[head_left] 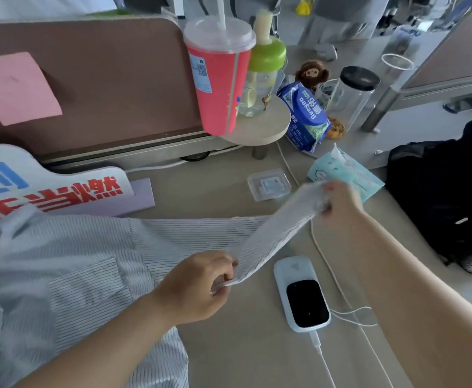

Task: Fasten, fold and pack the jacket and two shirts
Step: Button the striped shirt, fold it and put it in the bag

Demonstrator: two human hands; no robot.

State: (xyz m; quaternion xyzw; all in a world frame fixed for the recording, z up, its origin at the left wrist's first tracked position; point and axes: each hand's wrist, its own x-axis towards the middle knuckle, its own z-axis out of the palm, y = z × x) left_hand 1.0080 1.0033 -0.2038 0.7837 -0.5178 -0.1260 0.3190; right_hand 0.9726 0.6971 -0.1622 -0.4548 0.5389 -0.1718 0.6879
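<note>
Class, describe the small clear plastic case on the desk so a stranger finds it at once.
Find the round raised shelf carrying the red cup. On the desk in front of its post, beyond the lifted edge of the striped shirt, lies the clear plastic case. Unlike the teal tissue pack beside it, it is flat, see-through and holds a white card.

Both hands (201,287) (338,204) pinched shut, R raised.

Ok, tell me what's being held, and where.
The striped shirt: left hand pinches the near end of a lifted strip of fabric, right hand grips its far end.
</note>
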